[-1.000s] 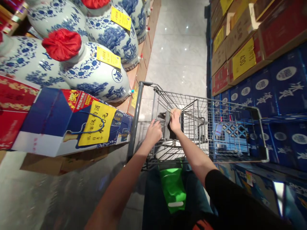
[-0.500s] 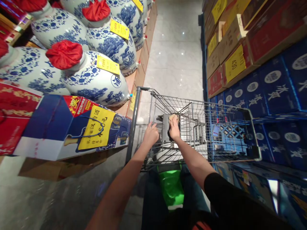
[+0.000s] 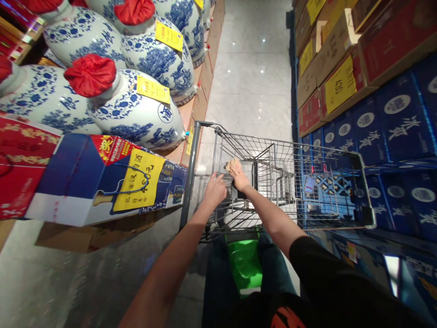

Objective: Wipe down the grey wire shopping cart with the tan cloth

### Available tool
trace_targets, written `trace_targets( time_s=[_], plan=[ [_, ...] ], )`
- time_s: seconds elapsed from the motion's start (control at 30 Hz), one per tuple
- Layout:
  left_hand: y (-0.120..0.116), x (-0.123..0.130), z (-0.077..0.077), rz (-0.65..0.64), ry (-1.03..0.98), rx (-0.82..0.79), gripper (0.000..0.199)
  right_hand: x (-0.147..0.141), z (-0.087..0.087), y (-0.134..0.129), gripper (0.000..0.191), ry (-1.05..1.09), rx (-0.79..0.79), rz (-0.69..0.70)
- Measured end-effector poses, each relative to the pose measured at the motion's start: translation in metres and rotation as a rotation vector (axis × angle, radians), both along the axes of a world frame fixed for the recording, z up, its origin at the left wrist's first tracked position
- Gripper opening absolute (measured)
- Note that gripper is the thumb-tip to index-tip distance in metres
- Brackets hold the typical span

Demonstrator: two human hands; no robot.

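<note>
A wire shopping cart (image 3: 273, 139) stands across the aisle in front of me, its grey handle (image 3: 189, 177) on the left. My right hand (image 3: 241, 179) presses a tan cloth (image 3: 233, 164) against the grey flap (image 3: 246, 169) inside the cart, near its far side. My left hand (image 3: 215, 189) is closed around the wire frame of the cart between the handle and the flap; its fingertips are partly hidden. Below the cart, a bright green bag or pouch (image 3: 245, 264) hangs between my legs.
Large blue-and-white jars (image 3: 136, 107) with red cloth tops line the left side. Blue gift boxes (image 3: 82, 177) with a yellow price sheet stand nearer. On the right, stacked blue cartons (image 3: 399, 109) and brown boxes (image 3: 327, 59) border the tiled aisle (image 3: 252, 73).
My right hand has slid the cloth left across the flap, towards my left hand. The left hand has stayed in place. The view has shifted slightly.
</note>
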State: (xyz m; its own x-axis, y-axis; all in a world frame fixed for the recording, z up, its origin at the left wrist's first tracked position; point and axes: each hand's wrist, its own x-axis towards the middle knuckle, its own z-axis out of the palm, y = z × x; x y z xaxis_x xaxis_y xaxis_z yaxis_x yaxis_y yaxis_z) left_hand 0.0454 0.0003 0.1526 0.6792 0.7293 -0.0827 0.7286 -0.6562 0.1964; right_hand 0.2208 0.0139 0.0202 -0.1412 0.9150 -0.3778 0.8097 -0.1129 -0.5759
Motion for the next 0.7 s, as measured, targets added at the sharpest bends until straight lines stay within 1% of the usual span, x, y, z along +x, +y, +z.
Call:
trace_targets(
  time_s=[0.03,0.1,0.17,0.27,0.3,0.33,0.43,0.47,0.5,0.53,0.63,0.67,0.7],
  plan=[
    [0.0,0.0,0.0,-0.001,-0.001,0.002,0.027,0.002,0.0,0.004,0.077,-0.002,-0.001,-0.011],
    [0.0,0.0,0.001,-0.006,0.005,0.005,0.027,0.007,0.0,0.007,0.081,-0.046,-0.001,-0.127],
    [0.001,0.0,0.001,-0.009,0.01,0.008,0.027,0.01,-0.001,0.003,0.083,-0.078,0.001,-0.208],
    [0.001,0.0,0.002,-0.009,0.008,0.013,0.028,0.007,-0.001,-0.018,0.083,-0.062,0.025,-0.161],
    [0.001,0.0,0.002,-0.007,0.005,0.014,0.028,0.005,-0.001,-0.027,0.082,-0.06,0.042,-0.171],
    [0.001,0.0,0.002,-0.005,0.001,0.015,0.029,0.002,-0.001,-0.036,0.081,-0.065,0.06,-0.216],
    [0.001,0.001,0.001,0.004,-0.01,0.007,0.028,-0.007,-0.002,-0.057,0.076,-0.105,0.099,-0.47],
    [0.001,0.001,0.001,0.005,-0.012,0.001,0.028,-0.009,-0.002,-0.061,0.075,-0.117,0.098,-0.526],
    [0.001,0.001,0.001,0.005,-0.013,-0.004,0.027,-0.011,-0.001,-0.064,0.075,-0.12,0.093,-0.533],
    [0.001,0.001,0.002,0.006,-0.012,-0.006,0.027,-0.012,-0.001,-0.065,0.076,-0.112,0.09,-0.485],
    [0.002,0.0,0.001,0.003,-0.008,-0.002,0.028,-0.007,0.002,-0.06,0.08,-0.047,0.082,-0.192],
    [0.002,0.0,0.001,0.001,-0.01,-0.003,0.028,-0.004,0.002,-0.055,0.08,-0.036,0.074,-0.132],
    [0.002,0.0,0.001,0.0,-0.013,-0.006,0.028,0.0,0.003,-0.049,0.08,-0.039,0.063,-0.114]
  ],
)
